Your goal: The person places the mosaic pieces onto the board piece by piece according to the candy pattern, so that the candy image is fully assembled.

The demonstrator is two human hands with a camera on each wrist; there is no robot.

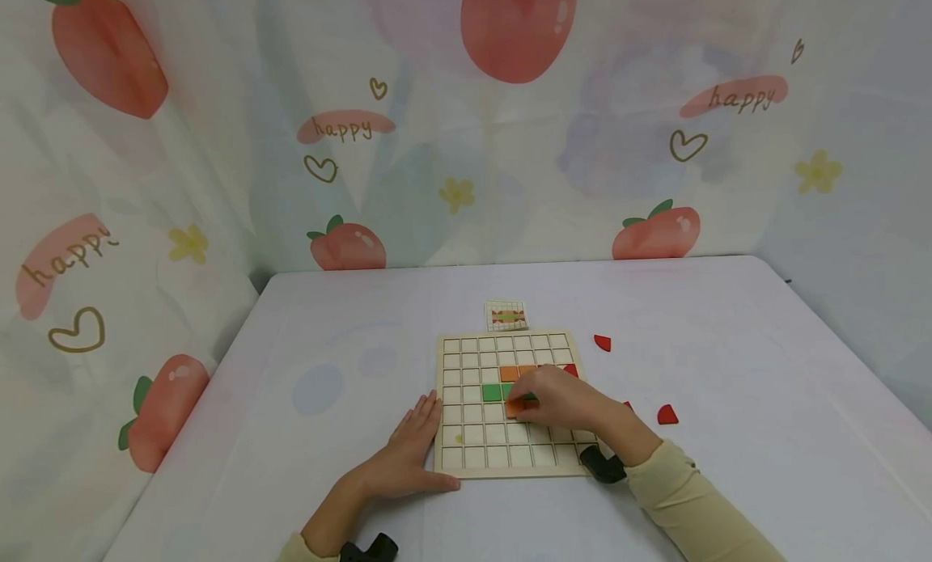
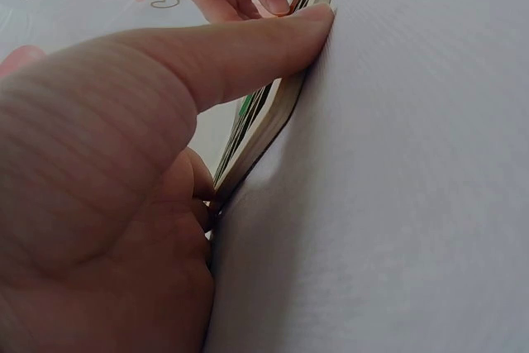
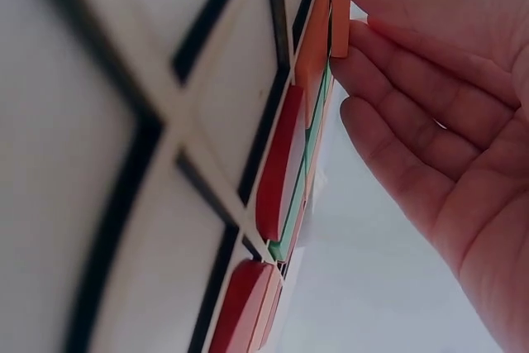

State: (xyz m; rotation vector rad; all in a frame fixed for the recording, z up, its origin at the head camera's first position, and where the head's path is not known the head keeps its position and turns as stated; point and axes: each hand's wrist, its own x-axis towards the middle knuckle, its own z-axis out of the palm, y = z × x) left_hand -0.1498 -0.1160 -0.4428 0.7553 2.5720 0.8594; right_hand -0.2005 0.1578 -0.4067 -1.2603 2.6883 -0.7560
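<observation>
A square wooden grid board [image 1: 463, 462] lies on the table. My left hand [image 1: 404, 461] rests at its left side with the fingers straight; the thumb [image 2: 256, 51] lies along the front edge in the left wrist view. Over the board's middle, my right hand [image 1: 564, 396] pinches an orange tile [image 3: 340, 26] between thumb and fingers. Green tiles [image 1: 492, 392] form a row beneath it, with orange tiles [image 1: 508, 373] in the row behind. A red piece [image 1: 571, 369] sits on the right; more red pieces [image 3: 281, 163] show in the right wrist view. The right hand hides part of the board.
A small pattern card [image 1: 507, 315] lies behind the board. To the right are loose red pieces [image 1: 602, 343], one of them a rounded red piece [image 1: 667, 415] near the sleeve. A printed curtain [image 1: 495, 158] hangs behind the white table [image 1: 728, 352].
</observation>
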